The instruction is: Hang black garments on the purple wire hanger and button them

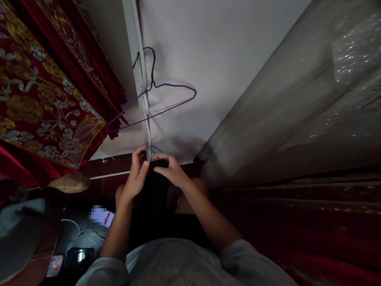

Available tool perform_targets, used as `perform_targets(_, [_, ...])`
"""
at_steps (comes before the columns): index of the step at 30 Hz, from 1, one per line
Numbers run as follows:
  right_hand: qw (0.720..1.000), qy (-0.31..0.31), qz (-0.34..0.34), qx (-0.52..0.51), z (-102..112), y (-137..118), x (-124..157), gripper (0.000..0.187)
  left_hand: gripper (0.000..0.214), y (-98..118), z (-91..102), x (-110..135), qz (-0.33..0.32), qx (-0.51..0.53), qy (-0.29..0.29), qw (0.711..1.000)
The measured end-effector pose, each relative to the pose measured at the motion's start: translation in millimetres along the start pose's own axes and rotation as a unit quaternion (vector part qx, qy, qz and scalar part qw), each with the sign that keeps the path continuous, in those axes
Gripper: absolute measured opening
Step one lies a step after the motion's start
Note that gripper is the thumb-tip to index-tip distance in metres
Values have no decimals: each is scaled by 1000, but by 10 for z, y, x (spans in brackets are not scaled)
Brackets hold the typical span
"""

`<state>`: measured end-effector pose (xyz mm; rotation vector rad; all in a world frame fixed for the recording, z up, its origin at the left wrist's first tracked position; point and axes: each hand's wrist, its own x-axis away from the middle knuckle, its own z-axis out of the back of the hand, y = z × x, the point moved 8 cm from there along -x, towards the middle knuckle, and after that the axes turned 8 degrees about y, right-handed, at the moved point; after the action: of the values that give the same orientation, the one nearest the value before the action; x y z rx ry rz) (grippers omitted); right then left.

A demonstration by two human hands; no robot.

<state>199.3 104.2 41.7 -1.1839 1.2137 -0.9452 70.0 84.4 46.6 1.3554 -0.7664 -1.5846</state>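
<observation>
Both my hands are raised in front of me and pinch the top edge of a black piece of cloth (156, 184) that hangs down between them. My left hand (135, 174) grips its left corner with fingers closed. My right hand (170, 171) holds the right corner, thumb and fingers pressed together. Just above the hands a purple wire hanger (164, 100) hangs on the white wall by a white vertical strip (141, 78).
A red and gold patterned curtain (35, 90) hangs at the left. A grey glittery fabric (302, 114) fills the right. Low left lie a phone (78, 257), a white cable (73, 224) and a woven object (70, 182) on a dark floor.
</observation>
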Motion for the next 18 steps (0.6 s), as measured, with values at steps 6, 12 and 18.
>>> perform_targets(6, [968, 47, 197, 145, 433, -592, -639, 24, 35, -622, 137, 306, 107, -85, -223, 965])
perform_targets(12, [952, 117, 171, 224, 640, -68, -1113, 22, 18, -622, 822, 229, 120, -319, -227, 912])
perform_targets(18, [957, 107, 137, 234, 1004, 0, -930, 34, 22, -354, 1168, -24, 123, -427, -143, 884])
